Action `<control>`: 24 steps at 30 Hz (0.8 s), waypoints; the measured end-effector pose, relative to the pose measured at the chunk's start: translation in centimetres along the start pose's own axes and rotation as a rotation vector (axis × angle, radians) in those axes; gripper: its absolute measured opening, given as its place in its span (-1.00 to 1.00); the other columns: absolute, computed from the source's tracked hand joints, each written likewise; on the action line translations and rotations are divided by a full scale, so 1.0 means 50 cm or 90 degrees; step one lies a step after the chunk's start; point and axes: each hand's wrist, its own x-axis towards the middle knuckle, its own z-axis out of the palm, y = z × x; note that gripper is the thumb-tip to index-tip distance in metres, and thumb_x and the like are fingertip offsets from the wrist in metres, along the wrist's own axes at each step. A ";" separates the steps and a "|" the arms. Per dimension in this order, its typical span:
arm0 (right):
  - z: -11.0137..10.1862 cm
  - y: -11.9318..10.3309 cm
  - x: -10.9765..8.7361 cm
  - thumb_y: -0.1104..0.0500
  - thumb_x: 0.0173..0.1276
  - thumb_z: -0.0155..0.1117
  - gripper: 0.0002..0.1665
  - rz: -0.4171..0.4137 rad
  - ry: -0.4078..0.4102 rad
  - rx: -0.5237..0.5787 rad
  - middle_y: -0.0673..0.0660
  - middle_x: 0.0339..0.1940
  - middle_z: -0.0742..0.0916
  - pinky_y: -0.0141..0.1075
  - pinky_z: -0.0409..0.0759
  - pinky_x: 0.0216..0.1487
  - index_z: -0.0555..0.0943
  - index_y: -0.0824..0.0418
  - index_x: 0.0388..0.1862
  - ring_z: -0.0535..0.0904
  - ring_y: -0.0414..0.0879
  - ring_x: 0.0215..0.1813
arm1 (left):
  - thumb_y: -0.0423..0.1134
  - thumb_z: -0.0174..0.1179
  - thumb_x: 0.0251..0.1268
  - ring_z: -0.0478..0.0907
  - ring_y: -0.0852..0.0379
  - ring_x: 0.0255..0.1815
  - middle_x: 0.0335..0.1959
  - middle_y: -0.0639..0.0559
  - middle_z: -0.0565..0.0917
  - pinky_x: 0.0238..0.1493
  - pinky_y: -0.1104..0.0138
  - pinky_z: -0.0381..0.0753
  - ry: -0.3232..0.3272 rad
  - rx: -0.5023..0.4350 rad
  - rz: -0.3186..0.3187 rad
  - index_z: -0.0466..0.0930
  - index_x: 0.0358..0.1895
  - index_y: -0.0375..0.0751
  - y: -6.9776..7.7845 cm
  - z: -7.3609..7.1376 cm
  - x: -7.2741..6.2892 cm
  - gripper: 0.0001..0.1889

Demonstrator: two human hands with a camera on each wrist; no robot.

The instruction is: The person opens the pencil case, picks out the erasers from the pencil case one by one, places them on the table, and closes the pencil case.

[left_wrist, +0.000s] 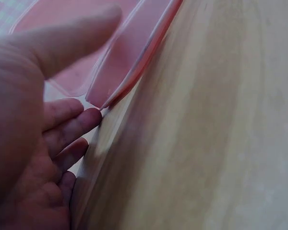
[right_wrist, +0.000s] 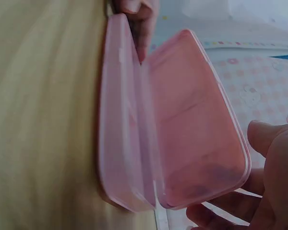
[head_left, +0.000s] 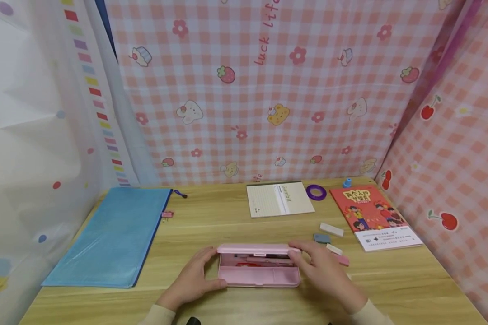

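A pink pencil case (head_left: 259, 276) lies on the table with its lid (right_wrist: 201, 120) partly raised. Inside, pens and pencils (head_left: 264, 259) show in the back compartment, below the lid. My left hand (head_left: 193, 277) holds the case's left end, thumb at the front corner and index finger at the back corner. In the left wrist view, the other left fingers (left_wrist: 74, 125) are loosely bent beside the end wall. At the lid's right end, my right hand (head_left: 323, 273) holds the edge, thumb in front and fingers behind it.
Right of the case lie several erasers (head_left: 331, 229). A red book (head_left: 372, 214), purple tape roll (head_left: 316, 192), small blue object (head_left: 347, 182) and notebook (head_left: 280, 199) are farther back. On the left are a blue folder (head_left: 110, 234) and a pink binder clip (head_left: 168, 214).
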 end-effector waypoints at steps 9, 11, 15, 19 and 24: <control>0.030 0.002 -0.012 -0.15 0.35 0.22 -0.51 -0.039 -0.049 -0.091 0.09 0.18 0.63 0.03 0.43 0.25 0.66 0.14 0.08 0.48 0.04 0.24 | 0.25 0.45 -0.15 0.18 -0.14 0.42 0.40 -0.09 0.32 0.40 -0.08 0.13 0.005 -0.029 -0.021 0.27 0.42 -0.14 0.001 -0.001 0.000 0.03; 0.034 0.004 -0.013 -0.16 0.32 0.25 -0.46 -0.043 -0.068 -0.097 0.12 0.23 0.60 0.04 0.38 0.30 0.63 0.14 0.13 0.43 0.06 0.29 | 0.25 0.42 -0.11 0.19 -0.13 0.42 0.39 -0.08 0.33 0.40 -0.08 0.14 0.006 -0.028 -0.019 0.29 0.42 -0.12 0.002 -0.001 0.000 -0.02; 0.040 0.008 -0.014 -0.13 0.28 0.31 -0.41 -0.060 -0.093 -0.115 0.14 0.29 0.55 0.05 0.32 0.34 0.59 0.15 0.20 0.37 0.10 0.35 | 0.25 0.37 -0.02 0.22 -0.13 0.40 0.37 -0.11 0.36 0.39 -0.07 0.17 0.013 -0.015 -0.009 0.33 0.39 -0.14 0.004 0.001 0.000 -0.09; 0.045 0.006 -0.015 -0.13 0.25 0.34 -0.36 -0.063 -0.113 -0.132 0.15 0.33 0.51 0.08 0.30 0.36 0.56 0.15 0.24 0.32 0.14 0.39 | 0.28 0.36 -0.02 0.24 -0.14 0.39 0.34 -0.14 0.39 0.38 -0.07 0.19 0.020 0.003 0.005 0.35 0.38 -0.17 0.002 0.003 0.000 -0.09; 0.048 0.006 -0.018 -0.14 0.24 0.34 -0.33 -0.055 -0.121 -0.142 0.14 0.36 0.49 0.08 0.29 0.36 0.53 0.14 0.26 0.30 0.13 0.41 | 0.33 0.32 -0.04 0.24 -0.17 0.38 0.34 -0.16 0.39 0.38 -0.09 0.19 0.011 0.020 0.003 0.34 0.38 -0.16 0.005 0.003 0.001 -0.06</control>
